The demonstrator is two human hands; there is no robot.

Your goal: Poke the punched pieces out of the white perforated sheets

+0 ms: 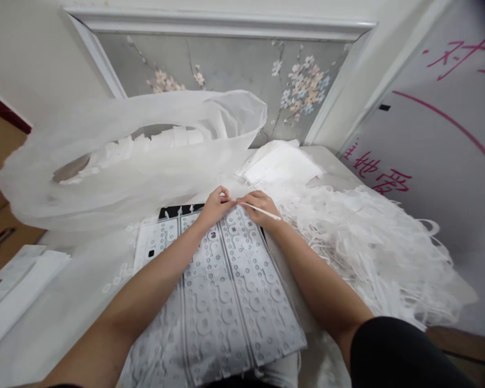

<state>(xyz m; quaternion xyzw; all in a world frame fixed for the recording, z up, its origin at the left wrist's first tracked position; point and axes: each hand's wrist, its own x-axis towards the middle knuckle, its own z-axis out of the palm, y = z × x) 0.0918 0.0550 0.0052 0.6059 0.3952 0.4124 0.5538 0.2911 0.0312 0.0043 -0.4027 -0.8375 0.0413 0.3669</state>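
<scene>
A patterned white and grey sheet (226, 291) lies in front of me, with a black strip (170, 212) showing at its far left edge. My left hand (218, 205) is closed at the sheet's far edge, thumb and index finger pinched together on something too small to make out. Beside it, my right hand (261, 207) grips a thin white strip (267, 213), which runs across its fingers towards the wrist. The fingertips of both hands nearly meet.
A large translucent white bag (153, 172) holding white pieces lies at the back left. White sheets (285, 164) are stacked behind my hands. A tangled heap of white strips (372, 242) spreads on the right. White flat pieces (24, 291) lie at the far left.
</scene>
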